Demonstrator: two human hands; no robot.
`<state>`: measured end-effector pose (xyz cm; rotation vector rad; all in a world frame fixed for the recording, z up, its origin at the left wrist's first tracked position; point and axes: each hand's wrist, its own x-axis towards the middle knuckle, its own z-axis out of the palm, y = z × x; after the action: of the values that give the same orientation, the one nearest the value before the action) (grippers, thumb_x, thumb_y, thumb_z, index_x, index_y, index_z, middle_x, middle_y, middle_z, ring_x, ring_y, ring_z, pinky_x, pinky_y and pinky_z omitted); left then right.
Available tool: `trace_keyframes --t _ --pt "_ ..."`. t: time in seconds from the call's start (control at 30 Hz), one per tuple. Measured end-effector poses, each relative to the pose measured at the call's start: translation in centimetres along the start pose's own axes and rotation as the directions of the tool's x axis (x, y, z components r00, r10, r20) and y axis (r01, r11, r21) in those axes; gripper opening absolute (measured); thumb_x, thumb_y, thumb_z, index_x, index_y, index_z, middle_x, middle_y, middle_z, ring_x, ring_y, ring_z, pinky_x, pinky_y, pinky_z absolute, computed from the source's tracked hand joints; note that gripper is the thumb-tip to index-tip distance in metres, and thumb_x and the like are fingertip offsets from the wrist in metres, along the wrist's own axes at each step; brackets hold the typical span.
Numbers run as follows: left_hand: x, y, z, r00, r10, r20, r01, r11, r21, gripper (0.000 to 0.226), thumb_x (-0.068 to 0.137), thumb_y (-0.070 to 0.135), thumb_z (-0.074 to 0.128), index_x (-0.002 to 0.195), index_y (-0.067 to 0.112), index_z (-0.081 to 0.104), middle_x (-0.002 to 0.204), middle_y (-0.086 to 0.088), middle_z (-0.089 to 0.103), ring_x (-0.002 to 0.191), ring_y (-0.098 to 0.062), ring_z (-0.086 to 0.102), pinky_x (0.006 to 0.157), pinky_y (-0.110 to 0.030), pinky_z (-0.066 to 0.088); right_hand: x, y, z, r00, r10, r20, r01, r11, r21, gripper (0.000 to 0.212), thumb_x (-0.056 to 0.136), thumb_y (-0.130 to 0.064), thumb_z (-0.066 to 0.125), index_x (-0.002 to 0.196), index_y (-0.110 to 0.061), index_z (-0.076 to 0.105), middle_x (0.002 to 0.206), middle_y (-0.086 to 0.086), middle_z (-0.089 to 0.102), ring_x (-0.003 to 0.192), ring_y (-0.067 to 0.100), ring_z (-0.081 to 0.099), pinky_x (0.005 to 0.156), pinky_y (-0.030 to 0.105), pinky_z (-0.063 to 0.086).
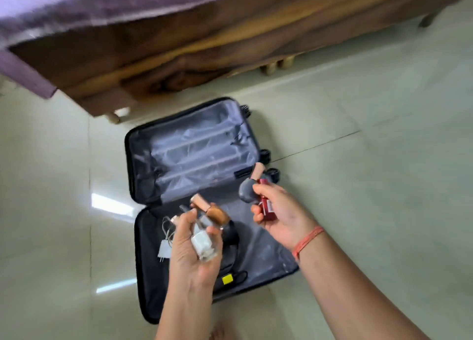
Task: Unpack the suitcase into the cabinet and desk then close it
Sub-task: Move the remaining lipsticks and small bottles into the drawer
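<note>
Both your hands are full of small items above the open suitcase (194,150) on the floor (384,134).

At the left, a white charger (165,248) with its thin cable dangles beside your left hand (190,247); whether your fingers actually hold it, you cannot tell from here. That hand is palm up, curled around a clear bottle (204,239) with a wooden cap (217,215), and a rose-gold tube (201,202) sticks out above it. Under your hands the suitcase lies flat with both halves spread, near the foot of the bed (204,45); its far half shows bare grey lining, and its near half holds a black pouch (230,237) with a yellow tag (227,279). To the right, your right hand (279,211), with an orange band (308,239) at the wrist, grips a red bottle (267,209), a grey round case (247,188) and a pink tube (258,172) together.
</note>
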<state>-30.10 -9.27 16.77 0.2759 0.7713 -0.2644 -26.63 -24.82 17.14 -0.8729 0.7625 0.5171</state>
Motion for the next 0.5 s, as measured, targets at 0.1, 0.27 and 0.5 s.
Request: trace_keyframes --t 0.1,0.27,0.5 --pt "-6.1 -0.4 6.9 0.985 -0.124 0.119 0.117 0.991 0.063 0.078 0.047 0.001 0.085 0.114 0.014 0.048 0.102 -0.006 0.052 0.077 -0.008 0.057 0.044 -0.012 0.048 -8.8 -6.1 1.1 0.993 -0.097 -0.060 0.101 0.992 0.072 0.017 0.095 -0.009 0.049 0.085 -0.020 0.057 0.062 0.001 0.048 0.041 0.007 0.040 0.035 0.014 0.030" --pt "-19.8 -3.5 20.0 0.981 -0.159 0.110 0.124 0.954 0.274 0.060 0.053 0.007 0.083 0.106 0.009 0.054 0.097 -0.010 0.057 0.069 -0.012 0.063 0.040 -0.012 0.046 -26.9 -15.3 3.1 0.954 -0.246 -0.173 0.239 0.969 -0.059 0.016 0.093 -0.011 0.053 0.080 -0.019 0.058 0.067 0.002 0.047 0.042 0.009 0.038 0.039 0.017 0.030" --pt "-36.6 -12.2 29.2 0.937 -0.350 0.006 0.300 0.811 0.501 0.028 0.078 0.014 0.062 0.105 0.010 0.054 0.106 -0.012 0.058 0.067 -0.014 0.061 0.036 -0.016 0.046 -50.2 -18.8 -0.6 0.822 -0.411 -0.394 0.397 0.910 -0.121 0.009 0.091 -0.012 0.056 0.086 -0.019 0.060 0.068 0.001 0.051 0.049 0.013 0.041 0.047 0.021 0.035"
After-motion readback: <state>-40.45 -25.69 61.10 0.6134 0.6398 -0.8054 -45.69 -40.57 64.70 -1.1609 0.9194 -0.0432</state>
